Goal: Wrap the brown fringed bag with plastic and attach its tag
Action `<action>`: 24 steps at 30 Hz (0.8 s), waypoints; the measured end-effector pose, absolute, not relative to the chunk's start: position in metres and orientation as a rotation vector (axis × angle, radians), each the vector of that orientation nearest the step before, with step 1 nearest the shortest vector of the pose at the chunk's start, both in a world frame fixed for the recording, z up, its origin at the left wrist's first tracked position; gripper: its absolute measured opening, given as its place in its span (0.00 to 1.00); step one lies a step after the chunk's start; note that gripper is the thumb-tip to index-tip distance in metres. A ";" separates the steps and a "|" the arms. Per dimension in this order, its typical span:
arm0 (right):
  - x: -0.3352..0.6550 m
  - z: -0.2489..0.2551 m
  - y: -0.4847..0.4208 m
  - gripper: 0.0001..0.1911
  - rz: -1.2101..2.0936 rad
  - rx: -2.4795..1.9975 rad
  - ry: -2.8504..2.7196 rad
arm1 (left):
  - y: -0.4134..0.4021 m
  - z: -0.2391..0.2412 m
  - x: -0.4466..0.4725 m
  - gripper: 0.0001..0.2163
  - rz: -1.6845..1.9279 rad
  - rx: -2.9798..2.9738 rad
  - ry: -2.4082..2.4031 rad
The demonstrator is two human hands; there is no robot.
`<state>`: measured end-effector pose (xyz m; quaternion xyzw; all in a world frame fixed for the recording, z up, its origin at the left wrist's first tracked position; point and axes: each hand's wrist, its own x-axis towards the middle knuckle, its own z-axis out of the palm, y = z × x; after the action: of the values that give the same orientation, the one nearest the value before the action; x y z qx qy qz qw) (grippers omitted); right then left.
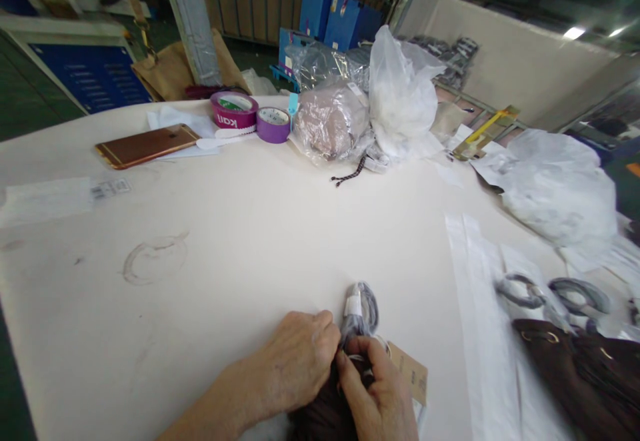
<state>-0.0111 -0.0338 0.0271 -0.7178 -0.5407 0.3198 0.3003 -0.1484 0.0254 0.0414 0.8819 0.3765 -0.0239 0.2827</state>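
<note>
At the bottom centre lies a dark brown fabric bag (327,408), partly hidden by my hands. A grey coiled strap (370,308) with a white paper band (353,306) sticks out beyond its top. My left hand (300,354) is closed, its fingers curled at the bag's top edge beside the strap. Thumb and fingers of my right hand (380,388) pinch the same top edge; exactly what lies between the fingertips is hidden. A tan hang tag (410,371) with a string lies just right of my right hand.
Similar brown bags (550,354) with grey coiled straps lie on white plastic at right. Along the white table's (240,228) far edge are a phone (150,144), two tape rolls (273,124), a plastic-wrapped bundle (330,121) and a white plastic bag (403,94). Another plastic bag (555,194) sits right.
</note>
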 end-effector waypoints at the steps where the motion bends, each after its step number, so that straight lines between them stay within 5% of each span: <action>1: -0.011 0.027 -0.034 0.12 0.848 -1.909 -1.432 | 0.025 0.041 -0.149 0.06 -0.065 2.362 1.002; 24: -0.014 0.028 -0.037 0.12 0.828 -2.053 -1.448 | 0.025 0.036 -0.149 0.03 0.023 2.387 1.036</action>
<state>-0.0143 -0.0369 0.0282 -0.7523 -0.5305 0.3036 0.2457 -0.1486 0.0248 0.0363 0.8842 0.3838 0.0084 0.2663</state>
